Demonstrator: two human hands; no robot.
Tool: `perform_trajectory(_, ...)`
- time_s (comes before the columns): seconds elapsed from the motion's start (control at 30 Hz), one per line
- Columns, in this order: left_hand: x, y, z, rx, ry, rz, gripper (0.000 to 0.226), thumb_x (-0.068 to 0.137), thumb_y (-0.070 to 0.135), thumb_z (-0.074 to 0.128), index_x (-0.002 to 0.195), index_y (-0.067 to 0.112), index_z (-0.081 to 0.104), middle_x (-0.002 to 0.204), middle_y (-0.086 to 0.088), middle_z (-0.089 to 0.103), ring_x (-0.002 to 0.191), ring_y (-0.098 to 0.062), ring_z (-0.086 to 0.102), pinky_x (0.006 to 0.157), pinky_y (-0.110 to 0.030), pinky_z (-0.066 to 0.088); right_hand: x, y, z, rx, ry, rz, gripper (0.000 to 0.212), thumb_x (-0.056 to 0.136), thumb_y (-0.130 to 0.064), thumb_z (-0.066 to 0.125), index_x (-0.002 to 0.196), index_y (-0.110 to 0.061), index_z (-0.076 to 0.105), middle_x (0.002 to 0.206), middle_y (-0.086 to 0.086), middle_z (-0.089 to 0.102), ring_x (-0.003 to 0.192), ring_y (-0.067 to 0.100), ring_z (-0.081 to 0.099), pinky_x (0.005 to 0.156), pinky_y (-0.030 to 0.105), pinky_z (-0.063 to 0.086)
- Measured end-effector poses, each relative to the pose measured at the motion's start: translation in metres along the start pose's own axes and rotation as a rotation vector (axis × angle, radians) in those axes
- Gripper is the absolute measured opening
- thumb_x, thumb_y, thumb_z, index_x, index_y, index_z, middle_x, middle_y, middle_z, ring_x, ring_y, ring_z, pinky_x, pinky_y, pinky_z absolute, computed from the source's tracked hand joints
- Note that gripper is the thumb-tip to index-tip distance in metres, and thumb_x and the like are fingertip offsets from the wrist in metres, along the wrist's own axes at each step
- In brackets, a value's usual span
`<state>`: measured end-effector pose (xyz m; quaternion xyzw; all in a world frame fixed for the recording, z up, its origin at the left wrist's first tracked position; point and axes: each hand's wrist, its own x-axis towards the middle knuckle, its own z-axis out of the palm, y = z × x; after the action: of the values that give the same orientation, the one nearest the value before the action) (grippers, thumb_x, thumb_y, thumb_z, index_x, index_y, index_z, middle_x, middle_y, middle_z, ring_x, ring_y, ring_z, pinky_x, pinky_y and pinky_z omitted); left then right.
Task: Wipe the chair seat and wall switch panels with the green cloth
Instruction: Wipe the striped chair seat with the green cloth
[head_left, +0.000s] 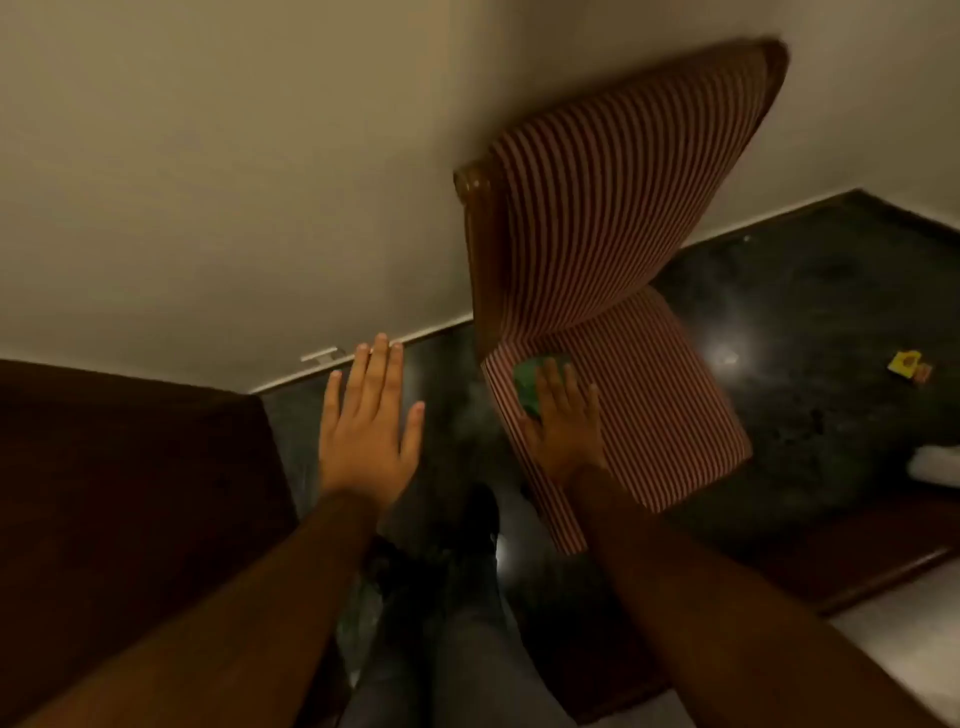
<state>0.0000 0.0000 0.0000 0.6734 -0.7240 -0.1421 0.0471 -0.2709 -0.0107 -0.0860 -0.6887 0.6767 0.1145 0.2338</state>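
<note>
Head cam: right hand (563, 426) flat, fingers straight, pressing green cloth (530, 387) onto striped chair seat (665, 405), at the seat's rear edge by the backrest (613, 197). Left hand (369, 426) spread wide, empty, left of the seat. Cloth looks soft, light, likely to bunch; pin it mid-cloth under the palm. Switch panels not in view.

1. The left hand (371, 431) hovers palm down, fingers straight and slightly spread, holding nothing.
2. The right hand (563, 421) lies flat, palm down, fingers extended.
3. The left forearm (234, 597) and right forearm (701, 587) are bare and stretch forward.
</note>
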Motion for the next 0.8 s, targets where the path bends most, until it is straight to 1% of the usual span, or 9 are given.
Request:
perform_trajectory(0.07,0.007,0.007,0.022,0.004,-0.013,-0.011,0.074,0.114,0.047,0.036,0.178,0.015,0.015,0.186,-0.004,0.010,0.172,-0.021,0.006,0.140,-0.050,0.007,0.015,0.008,0.011,-0.012,-0.048,0.020,0.074,0.113,-0.050,0.030,0.170,-0.019,-0.005,0.178,0.002,-0.012,0.165,0.026,-0.013,0.129,0.050,-0.015)
perform_trajectory(0.17,0.009,0.016,0.055,0.016,-0.015,-0.015,0.072,0.114,0.044,0.041,0.176,0.014,0.022,0.184,-0.006,0.019,0.172,-0.025,0.016,0.139,-0.052,0.012,0.032,0.022,0.028,-0.045,-0.118,0.035,0.079,0.112,-0.052,0.032,0.169,-0.017,-0.009,0.177,0.004,-0.014,0.165,0.028,-0.014,0.133,0.054,-0.005)
perform_trajectory(0.27,0.008,0.019,0.078,0.018,-0.038,-0.006,0.072,0.114,0.046,0.038,0.177,0.014,0.022,0.185,-0.006,0.019,0.172,-0.025,0.017,0.139,-0.052,0.013,0.044,0.031,0.047,-0.125,-0.170,-0.017,0.085,0.110,-0.055,0.035,0.168,-0.014,-0.012,0.177,0.007,-0.017,0.164,0.030,-0.015,0.133,0.057,0.000)
perform_trajectory(0.37,0.006,0.021,0.089,0.047,-0.092,-0.003,0.072,0.115,0.049,0.032,0.177,0.016,0.019,0.185,-0.006,0.015,0.172,-0.025,0.013,0.139,-0.050,0.009,0.059,0.034,0.054,-0.114,-0.184,-0.026,0.090,0.108,-0.054,0.041,0.168,-0.014,-0.012,0.177,0.007,-0.017,0.165,0.030,-0.014,0.133,0.056,0.000)
perform_trajectory(0.5,0.001,0.016,0.098,0.079,-0.153,0.004,0.073,0.115,0.052,0.026,0.178,0.019,0.011,0.187,-0.004,0.007,0.173,-0.022,0.002,0.139,-0.047,-0.001,0.074,0.035,0.059,-0.063,-0.184,-0.055,0.088,0.109,-0.043,0.050,0.169,-0.014,-0.008,0.178,0.005,-0.012,0.165,0.028,-0.010,0.134,0.054,0.001)
perform_trajectory(0.6,0.001,0.007,0.100,0.089,-0.126,0.017,0.073,0.115,0.050,0.031,0.178,0.018,0.013,0.186,-0.005,0.009,0.173,-0.022,0.001,0.139,-0.049,0.002,0.082,0.042,0.059,-0.026,-0.168,-0.064,0.086,0.109,-0.037,0.051,0.169,-0.016,-0.006,0.178,0.004,-0.010,0.166,0.026,-0.009,0.135,0.050,0.001)
perform_trajectory(0.67,0.002,0.001,0.098,0.102,-0.105,0.034,0.073,0.115,0.049,0.033,0.178,0.017,0.014,0.186,-0.005,0.010,0.173,-0.023,0.002,0.139,-0.051,0.006,0.087,0.045,0.058,0.020,-0.155,-0.082,0.083,0.110,-0.032,0.052,0.170,-0.017,-0.003,0.178,0.004,-0.008,0.166,0.026,-0.008,0.135,0.050,0.002)
perform_trajectory(0.8,0.006,-0.013,0.088,0.160,-0.098,0.067,0.072,0.116,0.049,0.029,0.178,0.017,0.011,0.187,-0.005,0.007,0.173,-0.023,0.003,0.140,-0.051,0.006,0.088,0.044,0.056,0.131,-0.115,-0.059,0.073,0.109,-0.007,0.045,0.170,-0.018,0.006,0.179,0.002,0.001,0.166,0.024,-0.003,0.134,0.049,0.014)
